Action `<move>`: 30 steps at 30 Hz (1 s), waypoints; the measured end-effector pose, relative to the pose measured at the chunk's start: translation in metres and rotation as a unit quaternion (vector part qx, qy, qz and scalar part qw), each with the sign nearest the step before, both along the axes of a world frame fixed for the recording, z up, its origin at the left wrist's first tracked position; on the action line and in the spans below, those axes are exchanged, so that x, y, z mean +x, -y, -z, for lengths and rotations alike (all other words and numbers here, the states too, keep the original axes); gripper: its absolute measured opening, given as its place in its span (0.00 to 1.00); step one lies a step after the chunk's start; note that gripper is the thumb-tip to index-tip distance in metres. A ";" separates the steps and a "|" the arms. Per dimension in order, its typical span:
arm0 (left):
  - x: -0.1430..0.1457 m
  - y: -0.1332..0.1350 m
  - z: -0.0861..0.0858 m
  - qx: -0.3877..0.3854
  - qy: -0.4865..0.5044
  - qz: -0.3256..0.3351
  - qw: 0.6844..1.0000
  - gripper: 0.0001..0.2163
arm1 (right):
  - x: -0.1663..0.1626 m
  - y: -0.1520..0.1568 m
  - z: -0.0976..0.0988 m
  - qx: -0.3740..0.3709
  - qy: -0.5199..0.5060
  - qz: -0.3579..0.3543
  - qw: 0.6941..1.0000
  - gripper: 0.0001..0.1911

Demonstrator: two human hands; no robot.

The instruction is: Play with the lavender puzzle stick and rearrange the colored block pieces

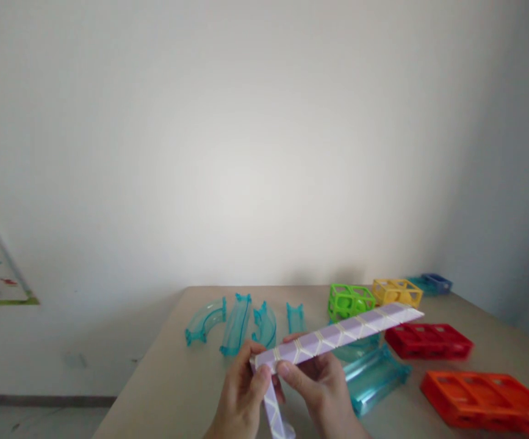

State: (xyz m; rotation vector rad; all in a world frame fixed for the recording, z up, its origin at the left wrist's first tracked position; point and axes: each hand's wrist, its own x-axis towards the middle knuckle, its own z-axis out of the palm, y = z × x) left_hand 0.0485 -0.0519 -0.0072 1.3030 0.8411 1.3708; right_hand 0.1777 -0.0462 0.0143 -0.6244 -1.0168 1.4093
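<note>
A long lilac strip with pale zigzag lines point(349, 330) slants up to the right in front of me, its far end free. At its left end, my left hand point(242, 390) pinches it between thumb and fingers. Just right of that, my right hand point(321, 390) grips the strip too, thumb on the near face and fingers behind. From the pinched end a narrower lilac piece point(273, 411) of like pattern hangs down between my hands; how the two join is covered by my fingers. Right of my right hand lies a clear teal track piece point(376, 378).
Several clear teal track pieces, straight point(237, 326) and curved point(207, 321), lie farther back on the table point(172, 366). Green point(350, 301) and yellow point(396, 292) open frames stand at the back right. Red point(429, 341) and orange point(490, 401) frames lie at right. A wall rises behind.
</note>
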 end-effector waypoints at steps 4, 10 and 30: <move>0.000 0.002 0.003 0.019 -0.027 0.004 0.999 0.15 | -0.003 0.001 0.002 -0.004 0.016 -0.029 0.999 0.18; 0.001 0.001 -0.004 0.005 -0.025 -0.069 0.997 0.14 | 0.004 0.005 0.000 0.040 0.084 0.033 0.995 0.15; 0.012 -0.003 -0.011 -0.155 0.149 -0.011 0.976 0.23 | 0.012 0.004 0.001 0.135 0.195 0.060 0.969 0.08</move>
